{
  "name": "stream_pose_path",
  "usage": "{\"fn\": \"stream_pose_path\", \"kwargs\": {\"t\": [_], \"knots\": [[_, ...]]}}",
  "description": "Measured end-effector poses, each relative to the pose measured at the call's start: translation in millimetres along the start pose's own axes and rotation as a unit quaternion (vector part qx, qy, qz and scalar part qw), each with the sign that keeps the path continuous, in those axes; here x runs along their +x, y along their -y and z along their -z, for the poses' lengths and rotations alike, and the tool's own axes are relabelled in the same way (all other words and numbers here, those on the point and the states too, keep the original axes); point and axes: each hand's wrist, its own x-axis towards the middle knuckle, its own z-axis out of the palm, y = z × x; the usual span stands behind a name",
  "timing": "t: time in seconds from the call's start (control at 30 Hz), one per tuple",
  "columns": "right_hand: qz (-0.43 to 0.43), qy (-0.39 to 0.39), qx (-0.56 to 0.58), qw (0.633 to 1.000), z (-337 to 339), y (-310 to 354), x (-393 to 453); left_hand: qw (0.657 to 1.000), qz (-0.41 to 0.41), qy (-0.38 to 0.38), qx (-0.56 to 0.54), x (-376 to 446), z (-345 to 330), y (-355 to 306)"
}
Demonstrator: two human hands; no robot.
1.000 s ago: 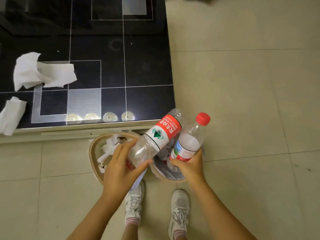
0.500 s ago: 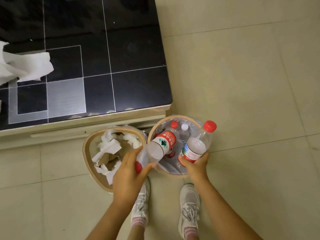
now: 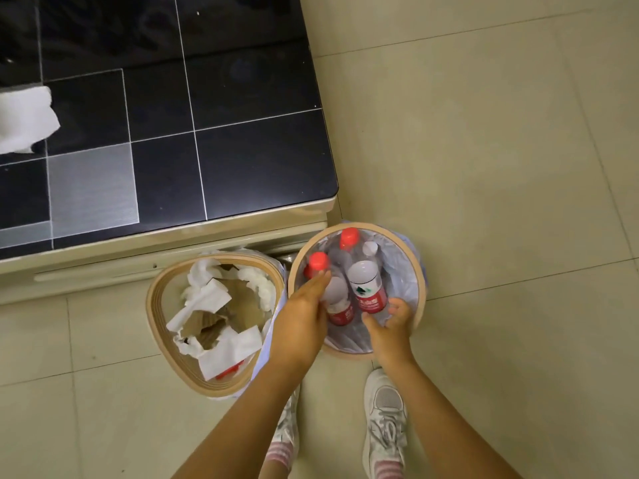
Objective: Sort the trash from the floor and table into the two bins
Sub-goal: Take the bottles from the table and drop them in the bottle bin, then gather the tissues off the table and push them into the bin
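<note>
— What just changed?

— Half a second ago each of my hands gripped a bottle above the bins. Now both bottles are down inside the right bin [image 3: 420,288], standing among the ones already there. My left hand [image 3: 304,319] has its fingers stretched out and loose, the tips just touching the red-capped bottle [image 3: 337,299]; I hold nothing firmly with it. My right hand [image 3: 389,326] is spread open at the near rim, its fingers just below the white-labelled bottle [image 3: 366,288], which I've let go.

— And the paper?

— The left bin [image 3: 155,299], beside my left wrist, already holds tissue and cardboard. One crumpled tissue [image 3: 24,122] lies on the black table [image 3: 242,167], well away, up and left of my fingers.

— So what's next?

— I'd judge the bottles sorted; that tissue looks like the next thing to fetch.
</note>
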Motion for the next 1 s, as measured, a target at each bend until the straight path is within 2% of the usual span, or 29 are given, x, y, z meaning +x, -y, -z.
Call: {"fn": "stream_pose_path", "kwargs": {"t": [0.13,0.33,0.47,0.63,0.9,1.0], "knots": [[0.005,0.039,-0.054,0.998,3,7,-7,0.999,0.029,0.005,-0.021,-5,2,-16],[0.122,0.111,-0.082,0.983,3,50,-37,0.995,0.035,-0.058,-0.066,-17,28,-27],[0.246,0.102,-0.130,0.955,-1,97,-62,0.983,0.057,-0.123,-0.120,-19,63,-36],[0.353,0.078,-0.162,0.918,-11,149,-93,0.975,0.051,-0.170,-0.133,-25,113,-39],[0.453,0.119,-0.213,0.858,-39,221,-147,0.959,0.080,-0.239,-0.128,-42,195,-11],[0.448,0.136,-0.204,0.859,-67,241,-161,0.941,0.111,-0.279,-0.158,-46,230,8]]}}
